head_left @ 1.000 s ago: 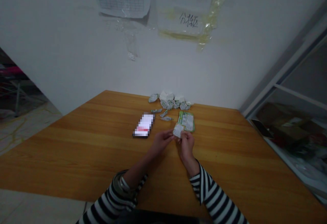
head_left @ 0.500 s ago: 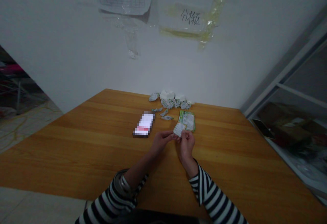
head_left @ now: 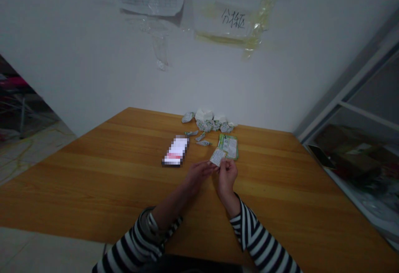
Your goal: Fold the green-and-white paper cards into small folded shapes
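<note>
A small white-and-green printed packet [head_left: 217,157] is pinched at its lower right by my right hand [head_left: 228,175], with the thumb on top. My left hand [head_left: 198,174] meets its lower left edge, fingers together and partly under it; their tips are partly hidden. Just beyond, a larger green printed pouch [head_left: 231,146] lies flat on the wooden table [head_left: 131,190], partly covered by the small packet in this view.
A phone [head_left: 176,151] with a lit, blurred screen lies left of my hands. Several torn wrappers [head_left: 204,143] and crumpled white and printed pieces [head_left: 205,119] lie near the wall. Taped papers [head_left: 233,18] hang above. Right of the table stands a shelf frame [head_left: 358,113] with boxes.
The small packet has shifted slightly left and shows flatter. My left fingers have straightened and slid a little under its edge; my right hand keeps its pinch.
</note>
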`<action>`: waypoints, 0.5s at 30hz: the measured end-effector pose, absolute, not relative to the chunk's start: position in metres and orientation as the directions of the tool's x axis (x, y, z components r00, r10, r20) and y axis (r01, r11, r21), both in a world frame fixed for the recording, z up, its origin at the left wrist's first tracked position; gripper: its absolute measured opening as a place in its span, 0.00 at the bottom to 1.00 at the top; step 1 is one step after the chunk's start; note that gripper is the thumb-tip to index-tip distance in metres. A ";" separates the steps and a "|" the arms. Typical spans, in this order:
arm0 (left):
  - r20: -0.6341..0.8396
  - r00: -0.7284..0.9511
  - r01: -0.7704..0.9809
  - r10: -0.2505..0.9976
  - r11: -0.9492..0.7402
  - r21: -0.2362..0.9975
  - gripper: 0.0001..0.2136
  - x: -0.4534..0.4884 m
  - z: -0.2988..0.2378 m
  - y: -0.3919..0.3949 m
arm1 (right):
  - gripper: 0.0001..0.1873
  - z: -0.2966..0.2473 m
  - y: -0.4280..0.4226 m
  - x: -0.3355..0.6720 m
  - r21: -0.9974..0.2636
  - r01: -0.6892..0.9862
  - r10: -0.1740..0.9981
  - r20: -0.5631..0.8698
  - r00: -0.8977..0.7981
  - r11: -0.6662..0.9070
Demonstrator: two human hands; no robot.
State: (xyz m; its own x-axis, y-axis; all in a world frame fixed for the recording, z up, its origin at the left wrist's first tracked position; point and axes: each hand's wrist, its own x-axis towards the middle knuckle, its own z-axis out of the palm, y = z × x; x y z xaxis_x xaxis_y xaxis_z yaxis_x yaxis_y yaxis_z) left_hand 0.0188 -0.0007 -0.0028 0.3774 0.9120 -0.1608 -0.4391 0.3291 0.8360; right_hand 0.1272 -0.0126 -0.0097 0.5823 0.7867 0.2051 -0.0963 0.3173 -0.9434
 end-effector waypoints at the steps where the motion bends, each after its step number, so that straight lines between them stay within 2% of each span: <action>1: -0.165 0.389 -0.452 0.907 0.344 0.823 0.12 0.018 -0.002 0.000 | 0.14 -0.010 -0.013 0.127 -0.943 -0.104 0.788 0.200 0.583 0.317; 4: -0.156 0.411 -0.466 0.898 0.354 0.811 0.13 0.017 -0.001 0.002 | 0.13 -0.010 -0.013 0.127 -0.939 -0.129 0.793 0.189 0.579 0.318; 6: -0.166 0.385 -0.407 0.908 0.328 0.852 0.17 0.018 0.000 0.004 | 0.13 -0.010 -0.013 0.127 -0.939 -0.126 0.797 0.195 0.572 0.320; 10: -0.100 0.225 -0.185 0.969 0.144 0.972 0.20 0.018 -0.001 0.007 | 0.14 -0.010 -0.014 0.124 -0.942 -0.068 0.807 0.242 0.539 0.327; 15: 0.009 0.137 -0.059 0.991 -0.001 0.998 0.17 0.015 0.000 0.007 | 0.14 -0.011 -0.014 0.121 -0.937 -0.078 0.818 0.254 0.516 0.340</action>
State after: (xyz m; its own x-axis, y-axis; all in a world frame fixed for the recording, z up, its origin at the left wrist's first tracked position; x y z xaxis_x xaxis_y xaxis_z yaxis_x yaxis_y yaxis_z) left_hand 0.0146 0.0067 -0.0002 0.1369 0.9905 0.0087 -0.0590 -0.0007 0.9983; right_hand 0.1211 -0.0136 -0.0111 0.5163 0.8179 0.2538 -0.0779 0.3400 -0.9372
